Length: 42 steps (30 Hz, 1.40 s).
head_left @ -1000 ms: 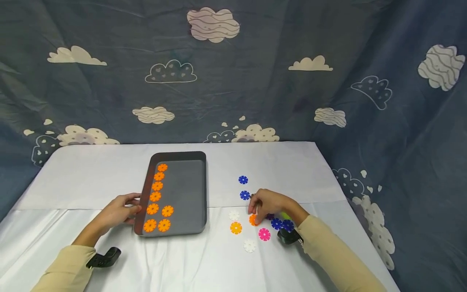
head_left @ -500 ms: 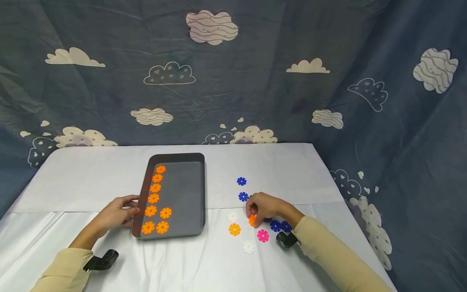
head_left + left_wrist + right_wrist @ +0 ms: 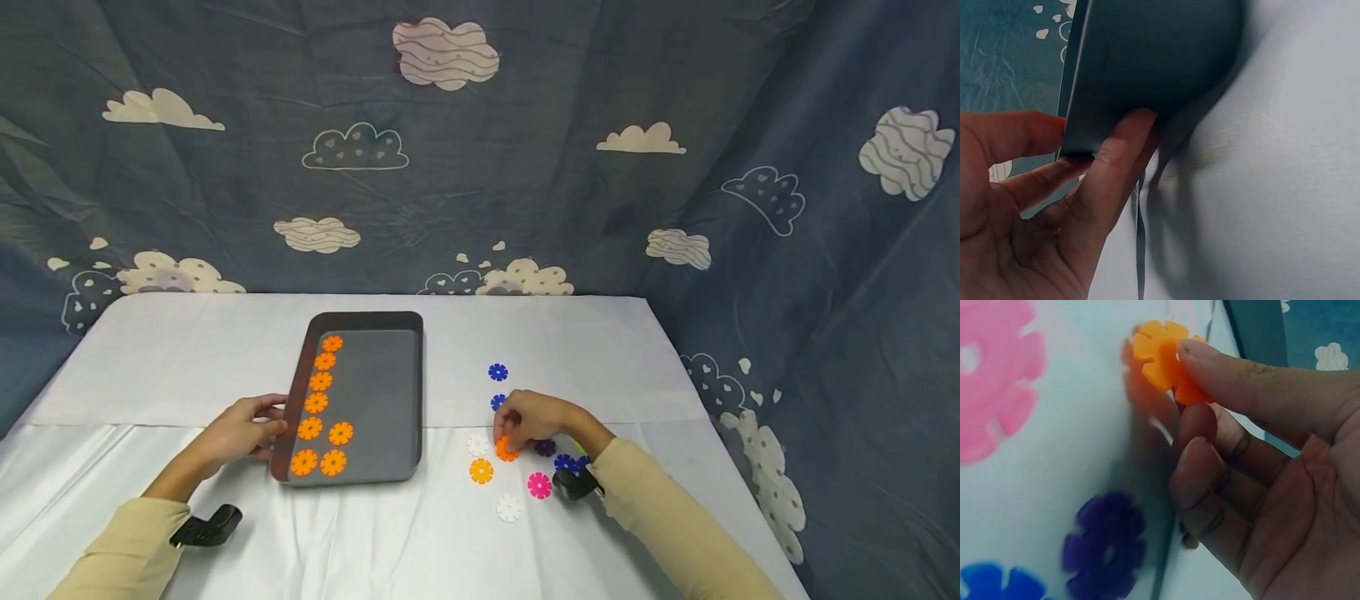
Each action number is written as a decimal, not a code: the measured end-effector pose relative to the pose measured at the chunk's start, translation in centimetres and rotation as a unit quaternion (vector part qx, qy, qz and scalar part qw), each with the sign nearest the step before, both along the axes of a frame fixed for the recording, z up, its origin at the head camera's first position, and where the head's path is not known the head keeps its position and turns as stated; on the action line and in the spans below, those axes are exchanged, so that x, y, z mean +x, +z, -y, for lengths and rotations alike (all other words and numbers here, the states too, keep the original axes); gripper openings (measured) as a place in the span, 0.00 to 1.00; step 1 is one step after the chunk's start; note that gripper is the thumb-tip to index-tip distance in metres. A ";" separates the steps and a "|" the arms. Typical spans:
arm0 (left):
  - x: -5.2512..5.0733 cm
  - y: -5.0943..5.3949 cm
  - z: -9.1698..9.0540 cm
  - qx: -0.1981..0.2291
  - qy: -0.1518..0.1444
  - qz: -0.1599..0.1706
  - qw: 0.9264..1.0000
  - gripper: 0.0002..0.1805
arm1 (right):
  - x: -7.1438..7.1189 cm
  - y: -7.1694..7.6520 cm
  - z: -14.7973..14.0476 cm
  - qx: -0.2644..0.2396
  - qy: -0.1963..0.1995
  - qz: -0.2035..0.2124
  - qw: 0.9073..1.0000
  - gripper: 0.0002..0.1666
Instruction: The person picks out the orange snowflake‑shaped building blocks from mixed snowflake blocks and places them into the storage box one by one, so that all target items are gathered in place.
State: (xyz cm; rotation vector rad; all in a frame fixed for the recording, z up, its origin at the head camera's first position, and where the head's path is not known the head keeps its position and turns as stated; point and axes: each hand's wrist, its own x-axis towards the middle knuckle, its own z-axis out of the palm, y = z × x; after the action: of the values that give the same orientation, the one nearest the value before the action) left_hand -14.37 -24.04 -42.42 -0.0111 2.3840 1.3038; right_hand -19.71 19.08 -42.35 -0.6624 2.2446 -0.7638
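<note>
My right hand (image 3: 528, 417) pinches an orange flower-shaped disc (image 3: 507, 449) between thumb and fingers, just above the white cloth. In the right wrist view the thumb lies over the slotted orange disc (image 3: 1169, 359), its petals sticking out. At left, my left hand (image 3: 238, 433) holds the left edge of a dark grey baking tray (image 3: 375, 400); in the left wrist view, thumb and fingers lie against the tray's wall (image 3: 1147, 56). Several orange discs (image 3: 321, 381) line the tray's left side, with a short second column (image 3: 341, 433) beside them.
Around my right hand lie blue discs (image 3: 498, 372), a yellow-orange disc (image 3: 482, 471), a pink disc (image 3: 539, 486), white discs (image 3: 508, 508) and a dark purple disc (image 3: 1107, 547). A dark curtain with clouds (image 3: 480, 192) hangs behind the white-covered table (image 3: 360, 542).
My right hand has taken up the orange disc from among the loose ones and moved slightly left with it. My left hand stays at the tray's edge.
</note>
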 end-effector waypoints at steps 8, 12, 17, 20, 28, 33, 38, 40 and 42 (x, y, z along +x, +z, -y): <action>0.1 0.1 -0.1 0.009 0.004 -0.002 1.000 0.30 | -1.4 1.3 1.7 -0.008 0.015 -0.007 1.000 0.07; 0.1 0.1 -0.1 0.004 0.002 -0.006 1.000 0.30 | -1.9 1.8 2.6 -0.027 0.026 -0.016 0.999 0.07; -0.1 0.0 0.0 -0.002 -0.003 -0.006 1.000 0.29 | -2.3 2.5 3.9 -0.052 0.031 -0.042 0.997 0.08; -0.1 0.0 0.1 -0.005 -0.002 -0.003 1.000 0.29 | -2.8 2.7 4.8 -0.066 0.029 -0.040 0.997 0.08; -0.1 0.0 -0.1 -0.005 -0.002 -0.005 1.000 0.29 | -4.6 3.2 7.8 -0.122 0.014 -0.019 0.992 0.10; 0.0 0.1 -0.2 0.004 -0.002 -0.004 1.000 0.29 | -5.8 3.4 10.4 -0.151 0.013 -0.002 0.988 0.11; 0.1 0.1 -0.3 0.007 0.000 -0.003 1.000 0.30 | -6.7 3.3 12.9 -0.176 0.001 0.026 0.984 0.12; 0.1 0.1 -0.2 0.007 -0.001 -0.004 1.000 0.30 | -7.0 3.2 13.9 -0.178 -0.004 0.034 0.983 0.11; 0.1 0.1 -0.1 0.005 -0.001 -0.005 1.000 0.29 | -7.2 3.2 14.9 -0.177 -0.009 0.043 0.983 0.11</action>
State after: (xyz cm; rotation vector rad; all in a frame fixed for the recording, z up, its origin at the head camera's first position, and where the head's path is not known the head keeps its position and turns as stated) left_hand -14.32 -23.93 -42.34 0.0022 2.3853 1.3179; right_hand -26.89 4.22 -39.13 -0.7587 2.0566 -1.1928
